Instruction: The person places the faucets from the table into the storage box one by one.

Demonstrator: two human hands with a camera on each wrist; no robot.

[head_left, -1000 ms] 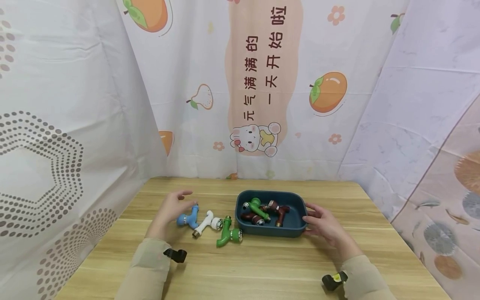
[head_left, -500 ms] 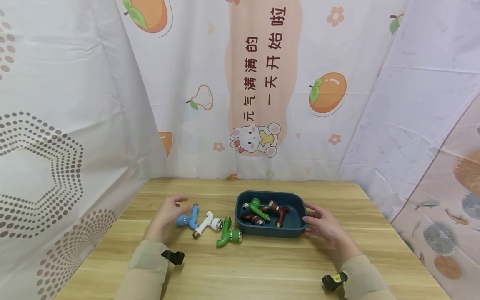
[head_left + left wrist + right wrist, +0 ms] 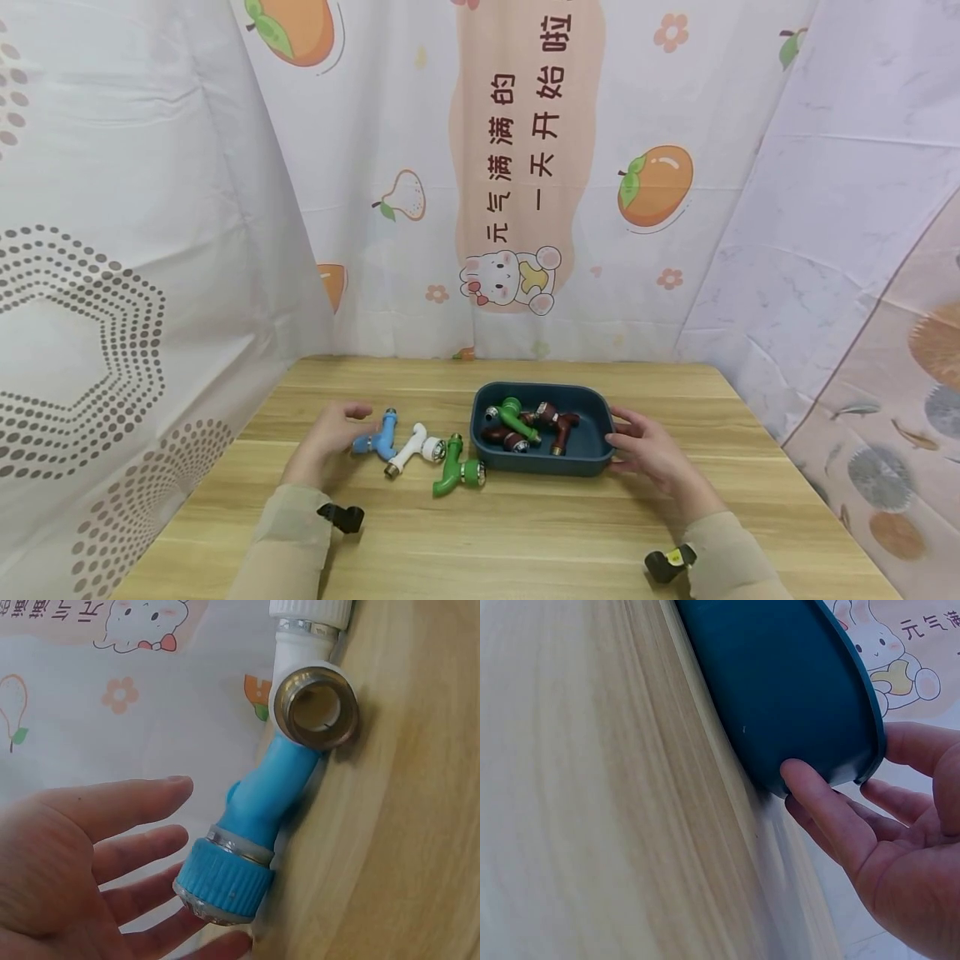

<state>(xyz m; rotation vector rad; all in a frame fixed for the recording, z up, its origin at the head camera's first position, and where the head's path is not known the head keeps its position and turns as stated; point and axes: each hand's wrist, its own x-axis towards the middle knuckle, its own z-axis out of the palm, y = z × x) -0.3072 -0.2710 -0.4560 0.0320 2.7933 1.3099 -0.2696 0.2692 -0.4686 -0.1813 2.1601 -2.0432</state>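
Observation:
My left hand point(image 3: 333, 429) is beside the blue faucet point(image 3: 386, 440), fingers spread and loosely bent, holding nothing. In the left wrist view, its fingertips are right at the ribbed end of that faucet point(image 3: 229, 877), partly hidden behind it. A white faucet point(image 3: 407, 450) lies just right of the blue one, then a green faucet point(image 3: 450, 473). At the right end of the dark blue bin point(image 3: 543, 463), my right hand point(image 3: 651, 452) touches the wall with extended fingers and thumb. Inside the bin are a green faucet point(image 3: 517, 421) and dark red faucets point(image 3: 564, 432).
The wooden table point(image 3: 480, 542) runs back to a printed curtain point(image 3: 405, 275), with more cloth hanging at both sides. A black wrist camera point(image 3: 345, 517) sits on the left sleeve and another point(image 3: 667, 564) on the right.
My left hand has drawn back a little to the left and nearer to me, lower beside the blue faucet. The right hand, bin and faucets stay in place.

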